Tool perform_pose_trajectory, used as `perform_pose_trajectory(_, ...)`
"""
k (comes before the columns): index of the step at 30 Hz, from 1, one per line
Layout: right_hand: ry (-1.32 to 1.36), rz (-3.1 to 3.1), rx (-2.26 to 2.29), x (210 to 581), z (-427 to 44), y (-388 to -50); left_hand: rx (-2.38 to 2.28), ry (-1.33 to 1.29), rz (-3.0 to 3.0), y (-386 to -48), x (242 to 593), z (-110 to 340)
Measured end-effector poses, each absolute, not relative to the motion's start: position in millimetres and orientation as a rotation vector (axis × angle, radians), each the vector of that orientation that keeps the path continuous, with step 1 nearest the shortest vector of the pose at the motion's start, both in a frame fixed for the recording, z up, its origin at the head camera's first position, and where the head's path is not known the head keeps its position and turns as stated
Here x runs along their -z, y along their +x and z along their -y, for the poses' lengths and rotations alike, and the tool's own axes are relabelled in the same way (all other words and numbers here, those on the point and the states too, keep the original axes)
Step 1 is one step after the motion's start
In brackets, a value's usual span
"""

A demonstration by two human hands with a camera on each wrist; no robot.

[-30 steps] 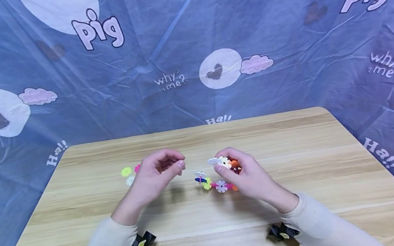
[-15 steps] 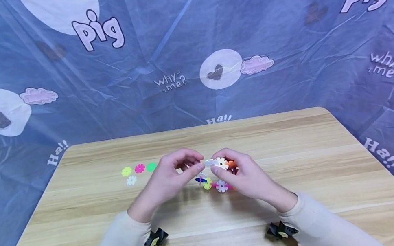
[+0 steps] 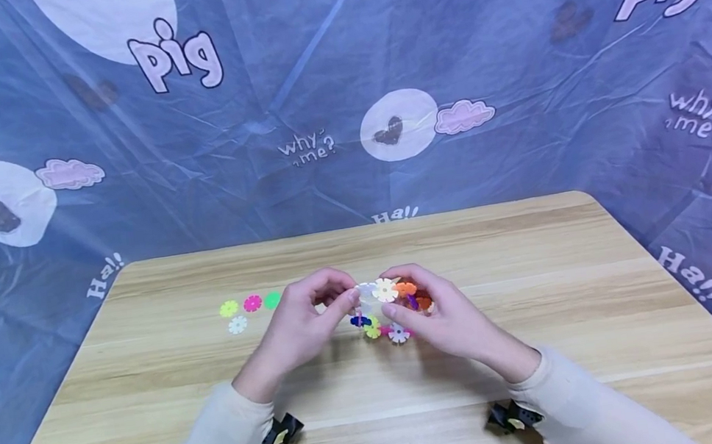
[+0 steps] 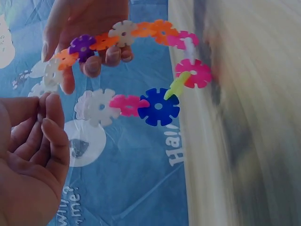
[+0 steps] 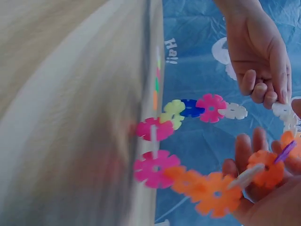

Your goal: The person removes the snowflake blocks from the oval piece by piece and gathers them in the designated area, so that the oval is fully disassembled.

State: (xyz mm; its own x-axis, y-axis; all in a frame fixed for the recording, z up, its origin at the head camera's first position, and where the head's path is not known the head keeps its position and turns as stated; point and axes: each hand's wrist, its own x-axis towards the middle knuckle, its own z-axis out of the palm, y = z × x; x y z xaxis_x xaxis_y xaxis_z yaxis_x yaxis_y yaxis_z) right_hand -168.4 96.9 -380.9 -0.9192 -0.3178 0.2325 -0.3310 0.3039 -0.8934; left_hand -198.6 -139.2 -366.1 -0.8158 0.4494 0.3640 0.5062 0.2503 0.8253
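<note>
A chain of flower-shaped interlocking discs [image 3: 399, 333] hangs in a curved loop between my hands, in white, orange, purple, pink, yellow and blue. My left hand [image 3: 302, 325] pinches a white disc [image 5: 282, 110] at one end with thumb and fingertips. Beside that end, my right hand [image 3: 437, 312] holds the chain near a cream disc [image 3: 385, 290] and orange discs [image 4: 67, 59], thumb in front and fingers behind. The other end, a white disc [image 4: 101, 107] joined to a pink one, hangs free below, apart from the left fingertips.
Loose discs lie on the wooden table [image 3: 381, 426] left of my hands: yellow [image 3: 229, 309], pink [image 3: 253, 303], green [image 3: 271, 300] and white [image 3: 238, 324]. In the right wrist view an orange disc [image 5: 155, 100] lies in that row. A blue printed cloth [image 3: 226, 193] hangs behind.
My left hand has moved right, away from above the loose discs, to the white end of the chain. The chain's lower part has risen slightly. My right hand has stayed nearly in place.
</note>
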Motion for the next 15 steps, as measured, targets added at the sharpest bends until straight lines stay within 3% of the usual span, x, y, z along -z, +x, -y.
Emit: perform_pose_trajectory(15, 0.631, 2.474, -1.664, 390.4, -98.0, -167.0, 1.701, -0.936, 2.344, -196.0, 376.7, 133.0)
